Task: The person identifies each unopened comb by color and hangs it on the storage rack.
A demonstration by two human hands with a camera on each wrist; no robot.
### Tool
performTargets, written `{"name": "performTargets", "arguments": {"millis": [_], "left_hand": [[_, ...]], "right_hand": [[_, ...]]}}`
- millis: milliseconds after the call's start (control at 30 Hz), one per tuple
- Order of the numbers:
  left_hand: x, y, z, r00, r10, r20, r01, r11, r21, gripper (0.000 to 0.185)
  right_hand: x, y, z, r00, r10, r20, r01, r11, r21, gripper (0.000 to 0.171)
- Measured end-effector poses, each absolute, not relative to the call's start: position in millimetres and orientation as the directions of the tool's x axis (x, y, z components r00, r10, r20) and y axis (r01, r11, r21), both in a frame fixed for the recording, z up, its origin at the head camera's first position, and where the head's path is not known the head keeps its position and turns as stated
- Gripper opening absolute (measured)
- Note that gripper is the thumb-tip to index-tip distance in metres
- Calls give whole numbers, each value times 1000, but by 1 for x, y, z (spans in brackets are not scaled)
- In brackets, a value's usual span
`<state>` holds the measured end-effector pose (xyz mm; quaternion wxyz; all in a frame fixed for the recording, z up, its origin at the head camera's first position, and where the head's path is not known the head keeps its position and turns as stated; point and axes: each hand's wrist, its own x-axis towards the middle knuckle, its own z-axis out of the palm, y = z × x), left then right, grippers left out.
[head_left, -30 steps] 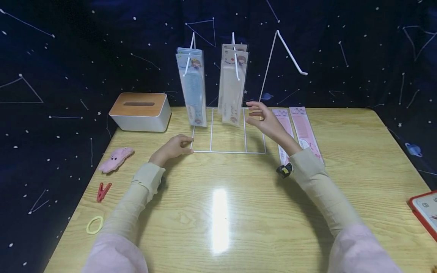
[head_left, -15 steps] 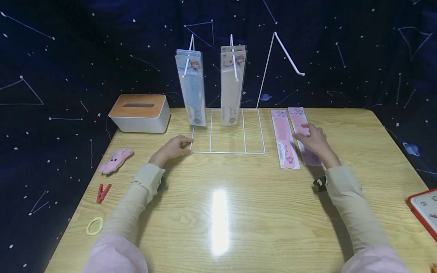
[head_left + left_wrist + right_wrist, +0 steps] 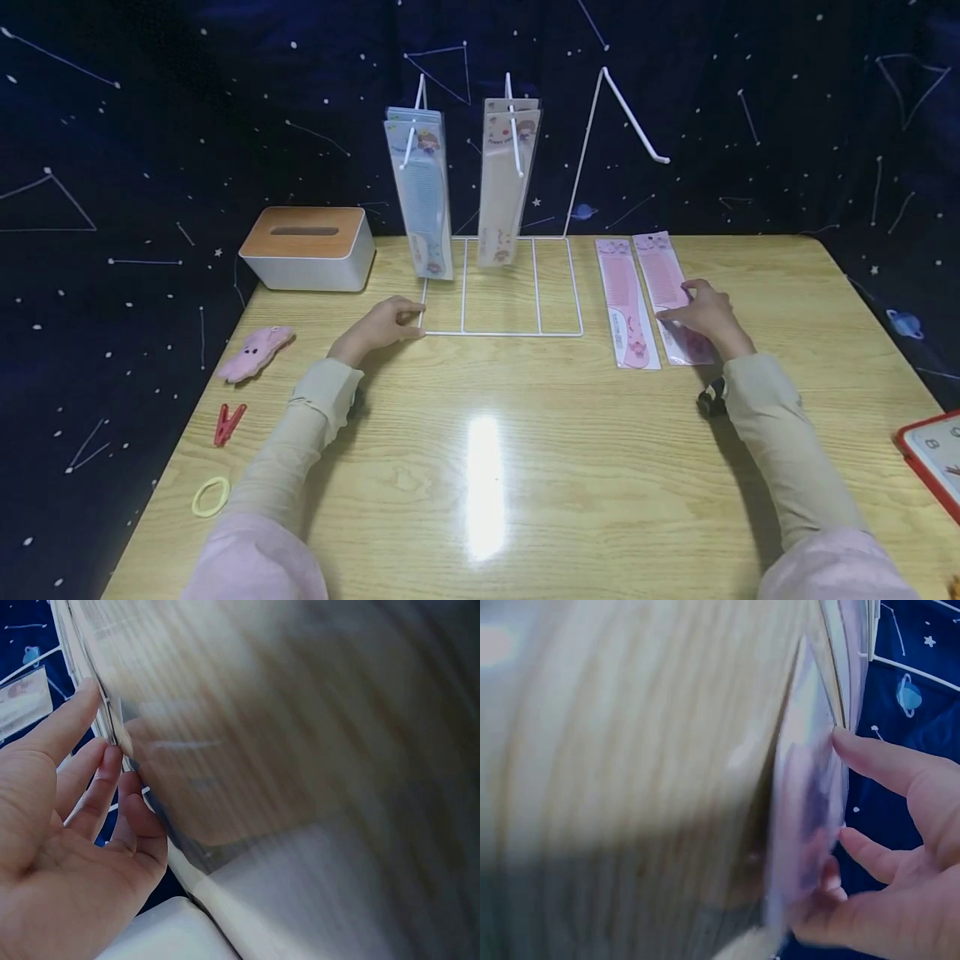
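Note:
A white wire rack (image 3: 501, 333) stands at the table's back middle. Blue comb packs (image 3: 423, 192) hang on its left hook and beige comb packs (image 3: 506, 183) on its middle hook; the right hook (image 3: 633, 121) is bare. My left hand (image 3: 408, 321) pinches the rack's front left corner wire (image 3: 82, 660). Two pink comb packs lie flat to the right of the rack. My right hand (image 3: 675, 304) pinches the long edge of the right pink pack (image 3: 663, 275), thumb on top and fingers under it (image 3: 810, 787). The left pink pack (image 3: 624, 300) lies untouched.
A tissue box with a wooden lid (image 3: 307, 246) sits at the back left. Along the left edge lie a pink plush (image 3: 253, 350), a red clip (image 3: 227, 421) and a yellow hair tie (image 3: 210, 496). A red-framed clock (image 3: 933, 462) pokes in at the right edge.
My right hand has left the beige packs, moved right and down to the right pink pack and taken hold of its edge. The left hand has stayed on the rack corner.

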<state>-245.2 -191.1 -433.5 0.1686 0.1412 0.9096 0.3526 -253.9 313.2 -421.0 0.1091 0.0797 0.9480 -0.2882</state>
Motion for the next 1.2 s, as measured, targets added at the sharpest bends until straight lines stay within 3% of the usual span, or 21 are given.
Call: {"name": "performTargets", "arguments": {"millis": [500,600,733,833,967,1067,1200], "left_hand": [[-243,-190,-434,-902,373,-218,130,715,687,56],[-243,-190,-434,-901,374,-220,129,716,687,56],[-244,-190,-433,-900,378,-215,137,717,684,56],[-245,-190,-432,-900,381,-211,143,715,684,56],[-247,-191,-432,-899,385,-208,145,710,689,56],[-247,-191,-433,-901,386,-199,148,703,695,56],[-245,-191,-433,-902,387,-190,150,695,703,56]], "right_hand": [[-223,319,-413,-975,-25,-219,154,636,-757,93],[-206,309,-403,-994,14,-108,96,575,-812,92],[-175,286,-383,-989,73,131,-84,453,-888,89],[-152,264,-368,-949,87,303,-270,270,-924,89],[-130,240,-355,-850,33,525,-520,103,-848,89],[-125,228,-351,-811,-25,585,-585,92,-806,89],[-129,221,-354,-824,-76,562,-567,71,-821,89]]}}
